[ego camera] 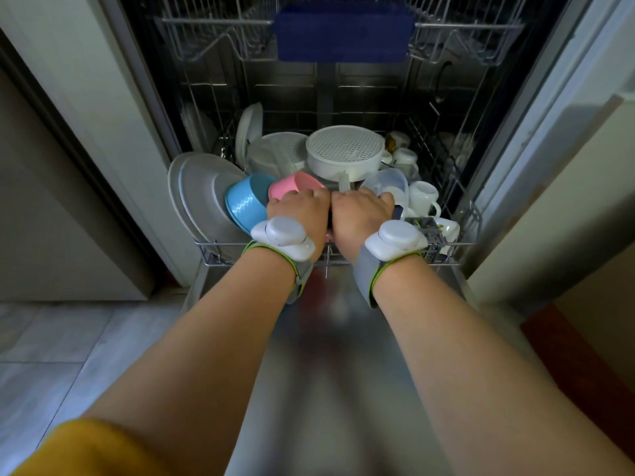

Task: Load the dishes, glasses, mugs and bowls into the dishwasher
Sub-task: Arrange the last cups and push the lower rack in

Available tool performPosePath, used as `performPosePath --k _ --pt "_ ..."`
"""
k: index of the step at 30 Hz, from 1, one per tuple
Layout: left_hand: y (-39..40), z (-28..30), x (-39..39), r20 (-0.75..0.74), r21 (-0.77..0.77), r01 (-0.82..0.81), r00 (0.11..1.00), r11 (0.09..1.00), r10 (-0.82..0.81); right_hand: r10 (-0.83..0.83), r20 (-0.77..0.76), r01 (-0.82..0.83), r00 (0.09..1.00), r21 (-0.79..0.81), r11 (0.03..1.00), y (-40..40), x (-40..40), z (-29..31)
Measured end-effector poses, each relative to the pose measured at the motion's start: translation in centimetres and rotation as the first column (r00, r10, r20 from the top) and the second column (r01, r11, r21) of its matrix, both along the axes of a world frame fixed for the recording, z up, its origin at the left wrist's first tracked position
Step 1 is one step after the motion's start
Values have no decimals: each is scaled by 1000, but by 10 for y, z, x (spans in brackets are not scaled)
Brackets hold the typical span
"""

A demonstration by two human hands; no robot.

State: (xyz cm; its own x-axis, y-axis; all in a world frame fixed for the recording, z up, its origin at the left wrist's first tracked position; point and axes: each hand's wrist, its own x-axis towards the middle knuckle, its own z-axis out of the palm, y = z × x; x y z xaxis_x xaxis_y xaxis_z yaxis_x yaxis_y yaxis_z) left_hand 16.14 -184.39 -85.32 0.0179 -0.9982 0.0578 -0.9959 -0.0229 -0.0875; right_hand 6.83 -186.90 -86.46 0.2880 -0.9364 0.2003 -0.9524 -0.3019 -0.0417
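Both hands reach into the full lower rack (pixel 330 257): left hand (pixel 298 214) curls over the pink bowl (pixel 295 186), right hand (pixel 360 214) grips something hidden beside it. The bowl is probably light, slick plastic; hold its rim.

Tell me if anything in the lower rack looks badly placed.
The blue bowl leans tilted against the big plates rather than sitting in a slot, and the pink bowl beside it looks equally loose.
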Motion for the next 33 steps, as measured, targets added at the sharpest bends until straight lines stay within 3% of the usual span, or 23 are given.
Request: performPosePath --k 9,19,26,33 --pt "-29 3 6 -40 17 19 999 1000 -19 12 -57 -8 998 78 997 -35 5 4" --pt "-77 2 10 -7 -3 -16 1000 1000 16 49 -7 -49 999 1 999 -87 10 -4" --pt "-105 -3 19 -78 -32 18 997 999 -20 49 -3 -49 999 -54 997 -113 16 -8" --pt "-129 -6 34 -179 -158 91 977 983 -119 93 13 -92 996 -80 993 -135 15 -8"
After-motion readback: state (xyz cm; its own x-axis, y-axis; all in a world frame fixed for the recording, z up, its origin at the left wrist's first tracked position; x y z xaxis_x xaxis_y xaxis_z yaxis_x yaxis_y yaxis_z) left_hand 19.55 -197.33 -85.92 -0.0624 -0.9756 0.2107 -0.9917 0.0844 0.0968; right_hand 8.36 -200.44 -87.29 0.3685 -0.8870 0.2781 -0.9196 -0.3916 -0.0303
